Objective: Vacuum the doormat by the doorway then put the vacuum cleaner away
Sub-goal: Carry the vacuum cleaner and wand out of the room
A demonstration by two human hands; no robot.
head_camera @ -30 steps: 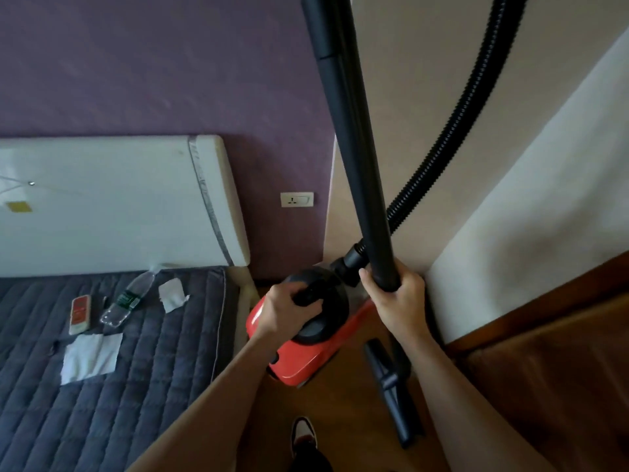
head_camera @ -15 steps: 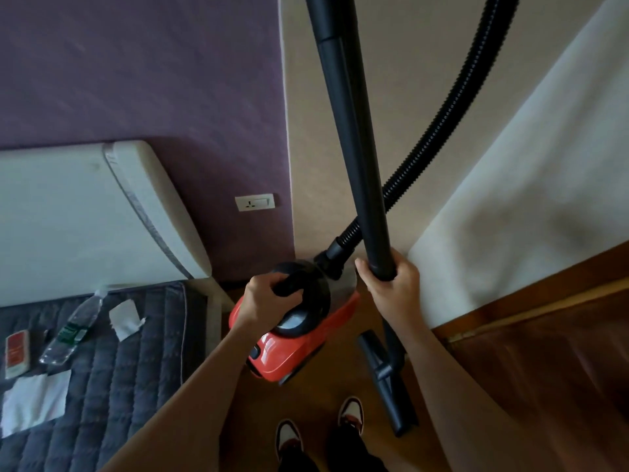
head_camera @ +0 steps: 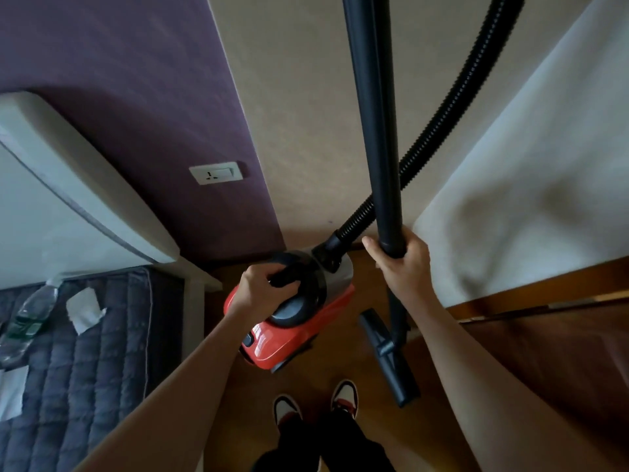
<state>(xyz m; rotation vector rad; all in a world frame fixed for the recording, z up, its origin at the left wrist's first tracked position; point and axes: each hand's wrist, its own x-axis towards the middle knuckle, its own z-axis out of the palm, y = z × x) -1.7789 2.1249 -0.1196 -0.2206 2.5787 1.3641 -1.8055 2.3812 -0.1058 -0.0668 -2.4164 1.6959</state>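
Note:
The red canister vacuum cleaner [head_camera: 292,338] hangs just above the wooden floor in the corner by the beige wall. My left hand [head_camera: 262,287] is closed around its black top handle. My right hand [head_camera: 401,264] grips the black wand tube [head_camera: 374,131], which stands nearly upright. A ribbed black hose [head_camera: 452,97] curves from the canister's front up and out of the top of the frame. The black floor nozzle [head_camera: 388,356] hangs at the wand's lower end, right of the canister. No doormat is in view.
A bed with a dark quilted mattress [head_camera: 85,369] and white headboard [head_camera: 68,199] stands at the left, with a plastic bottle [head_camera: 27,321] and papers on it. A wall socket [head_camera: 216,172] sits on the purple wall. Wooden panelling [head_camera: 544,352] is at the right. My shoes [head_camera: 316,403] are below.
My view has swung right and the bed has slid toward the left edge. The canister and wand have come closer to the beige corner wall. Both hands keep their grips.

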